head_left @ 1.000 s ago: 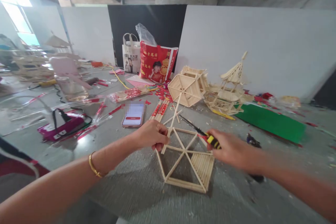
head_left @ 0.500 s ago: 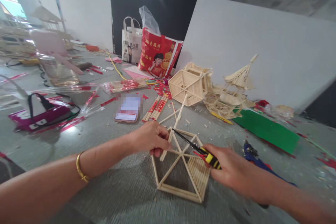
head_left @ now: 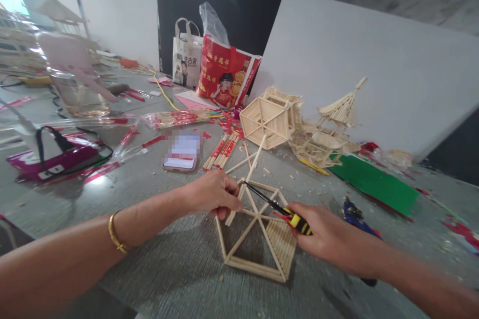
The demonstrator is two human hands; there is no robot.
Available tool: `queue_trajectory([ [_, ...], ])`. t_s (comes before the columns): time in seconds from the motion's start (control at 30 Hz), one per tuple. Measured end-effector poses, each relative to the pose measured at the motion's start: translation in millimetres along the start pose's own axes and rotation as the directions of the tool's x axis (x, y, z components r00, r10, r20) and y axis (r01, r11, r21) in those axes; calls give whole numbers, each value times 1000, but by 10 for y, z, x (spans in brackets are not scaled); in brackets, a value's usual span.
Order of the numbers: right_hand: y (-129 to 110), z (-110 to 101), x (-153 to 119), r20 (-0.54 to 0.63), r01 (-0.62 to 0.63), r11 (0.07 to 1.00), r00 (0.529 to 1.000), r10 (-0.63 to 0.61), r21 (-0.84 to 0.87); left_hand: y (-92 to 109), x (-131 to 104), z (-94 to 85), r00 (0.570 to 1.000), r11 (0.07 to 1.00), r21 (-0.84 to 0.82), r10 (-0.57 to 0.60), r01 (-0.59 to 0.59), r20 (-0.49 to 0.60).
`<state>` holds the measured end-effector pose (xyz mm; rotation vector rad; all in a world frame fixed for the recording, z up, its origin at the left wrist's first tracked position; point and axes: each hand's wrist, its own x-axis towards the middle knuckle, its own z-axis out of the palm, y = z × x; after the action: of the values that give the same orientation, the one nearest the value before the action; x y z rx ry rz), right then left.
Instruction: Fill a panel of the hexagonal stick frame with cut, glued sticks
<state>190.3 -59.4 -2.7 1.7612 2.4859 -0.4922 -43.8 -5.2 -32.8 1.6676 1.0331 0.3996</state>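
A hexagonal frame of wooden sticks [head_left: 255, 271] lies on the grey table, with spokes meeting at its centre and one section filled with sticks. My left hand [head_left: 217, 193] is closed in a pinch at the frame's upper left side, on a wooden stick [head_left: 232, 213]. My right hand [head_left: 318, 232] grips a black and yellow tool [head_left: 298, 223] with a long thin dark tip. That tip touches or nearly touches the sticks at the frame's upper left corner, beside my left fingers. A longer stick [head_left: 256, 158] slants away from this corner.
Behind the frame stand a hexagonal stick model [head_left: 264, 119] and a stick boat [head_left: 322, 142]. A phone [head_left: 182, 151] and stick bundles [head_left: 221, 152] lie beyond my left hand. A green sheet [head_left: 374, 184] and a blue tool [head_left: 357, 217] are to the right.
The view has shifted slightly. Both hands keep nearly the same position at the frame, with the tool tip still at the upper left corner.
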Motion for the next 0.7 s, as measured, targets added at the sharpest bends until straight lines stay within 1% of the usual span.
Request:
queue_trajectory([
  [0.1,-21,-24,-28,59,21,999,998,-23,30,15,-5,-12,1000,1000,-7,-1,1,18],
  [0.43,-33,-18,-14,81,8,1000,997,-10,29,4,-20,-13,1000,1000,-6,1,-1,15],
  [0.53,-44,-29,-28,80,-1,999,997,-1,33,-8,-19,-12,1000,1000,-17,9,-9,28],
  [0.63,-48,-32,-38,81,14,999,997,-18,42,-7,-24,-9,999,999,-33,9,-8,36],
  [0.7,-45,-26,-38,61,16,999,998,-18,39,-1,-30,-8,999,999,-38,9,-7,36],
])
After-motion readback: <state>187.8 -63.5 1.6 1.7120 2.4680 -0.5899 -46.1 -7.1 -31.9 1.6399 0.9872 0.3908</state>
